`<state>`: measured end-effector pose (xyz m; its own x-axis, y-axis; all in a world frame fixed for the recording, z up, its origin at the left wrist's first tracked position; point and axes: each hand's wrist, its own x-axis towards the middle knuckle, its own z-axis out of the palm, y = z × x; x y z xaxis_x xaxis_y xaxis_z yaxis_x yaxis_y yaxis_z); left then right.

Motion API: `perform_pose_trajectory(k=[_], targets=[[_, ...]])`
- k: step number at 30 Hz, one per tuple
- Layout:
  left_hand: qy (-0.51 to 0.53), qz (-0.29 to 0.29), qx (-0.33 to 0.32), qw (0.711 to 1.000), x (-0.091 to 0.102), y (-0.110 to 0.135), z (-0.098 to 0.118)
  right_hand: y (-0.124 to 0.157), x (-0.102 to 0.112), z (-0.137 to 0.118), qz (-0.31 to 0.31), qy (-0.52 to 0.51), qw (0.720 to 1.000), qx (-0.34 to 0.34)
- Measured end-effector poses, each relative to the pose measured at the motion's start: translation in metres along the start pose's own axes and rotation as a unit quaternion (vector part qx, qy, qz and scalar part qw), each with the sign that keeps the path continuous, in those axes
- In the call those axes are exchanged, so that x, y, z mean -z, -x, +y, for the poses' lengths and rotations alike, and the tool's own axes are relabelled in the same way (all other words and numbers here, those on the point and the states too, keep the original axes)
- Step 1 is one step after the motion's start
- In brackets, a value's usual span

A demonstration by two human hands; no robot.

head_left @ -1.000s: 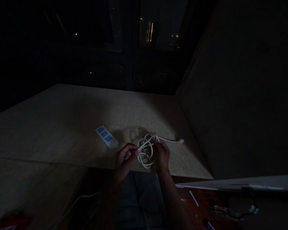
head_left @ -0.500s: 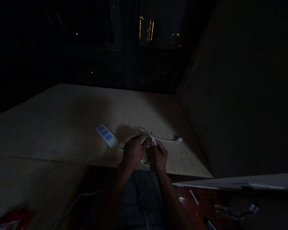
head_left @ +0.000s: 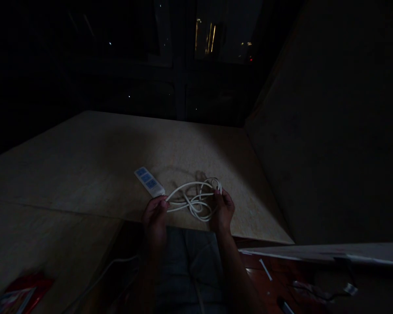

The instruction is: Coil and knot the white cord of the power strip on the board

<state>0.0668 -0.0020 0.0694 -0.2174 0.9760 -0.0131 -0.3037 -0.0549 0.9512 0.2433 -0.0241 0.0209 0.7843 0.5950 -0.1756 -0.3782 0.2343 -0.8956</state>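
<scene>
A white power strip (head_left: pixel 149 181) with blue sockets lies on the pale wooden table (head_left: pixel 94 161). Its white cord (head_left: pixel 193 198) runs in loose loops toward me. My left hand (head_left: pixel 155 216) pinches the cord close to the strip's near end. My right hand (head_left: pixel 223 209) grips the bundled loops at their right side, fingers curled round them. The loops are stretched out between both hands just above the table's front edge. The cord's plug end is hidden at my right hand.
A dark window (head_left: pixel 196 56) stands behind the table. A tall board (head_left: pixel 330 131) leans at the right. A red packet (head_left: pixel 16 294) lies at the lower left. On the floor at the lower right are small white scraps (head_left: pixel 265 269) and a cable (head_left: pixel 317 292).
My hands have drawn apart, the left going left toward the strip. The bunched loops have been pulled out wide. The plug end that lay on the table to the right is no longer seen there.
</scene>
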Motion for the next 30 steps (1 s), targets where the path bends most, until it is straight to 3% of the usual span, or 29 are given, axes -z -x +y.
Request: perform_pose_trajectory(k=[4,7,13,17,18,20,23,27,30], targets=[[-0.099,-0.065,0.027,0.993,0.015,-0.001,0.011,0.000,0.002,0.004,-0.022,0.021,0.999,0.014],[-0.203,-0.103,0.018,0.974,0.014,-0.002,0.027,-0.002,0.005,0.007,-0.041,0.057,0.997,0.044],[-0.315,-0.202,-0.051,0.926,-0.032,-0.023,0.043,-0.001,0.006,0.006,-0.060,0.075,0.993,0.072],[-0.436,-0.328,-0.081,0.834,-0.065,-0.037,0.043,0.001,0.004,0.003,-0.064,0.046,0.996,0.039],[-0.440,-0.346,-0.089,0.824,-0.070,-0.037,0.044,0.001,0.004,0.003,-0.064,0.045,0.996,0.038],[-0.410,-0.359,-0.101,0.833,-0.072,-0.034,0.047,0.000,0.004,0.003,-0.065,0.043,0.996,0.038],[-0.336,-0.295,-0.103,0.889,-0.057,-0.028,0.051,-0.003,0.004,0.004,-0.057,0.033,0.997,0.033],[-0.175,-0.074,-0.081,0.979,-0.021,-0.030,0.054,-0.006,0.005,0.002,-0.022,0.045,0.998,0.027],[0.002,0.014,-0.075,0.997,-0.002,-0.034,0.061,-0.009,0.001,-0.001,-0.029,0.044,0.998,0.017]])
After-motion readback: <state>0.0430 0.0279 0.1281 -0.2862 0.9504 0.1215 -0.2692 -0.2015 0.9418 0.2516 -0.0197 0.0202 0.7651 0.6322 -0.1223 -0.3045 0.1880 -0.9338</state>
